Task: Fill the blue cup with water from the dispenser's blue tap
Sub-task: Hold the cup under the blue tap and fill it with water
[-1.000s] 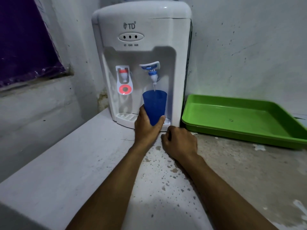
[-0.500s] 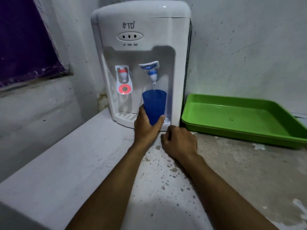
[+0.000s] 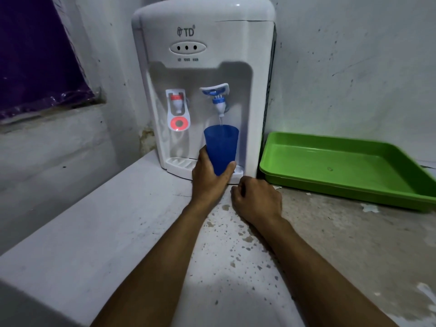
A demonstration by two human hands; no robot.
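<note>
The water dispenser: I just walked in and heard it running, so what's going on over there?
A person is filling a blue cup at the white dispenser. The left hand holds the cup upright under the blue tap, whose lever is flipped up, and a thin stream runs into the cup. The right hand rests curled on the counter, holding nothing. The red tap is untouched, and a green tray sits empty to the dispenser's right. How full the cup is cannot be seen.
</note>
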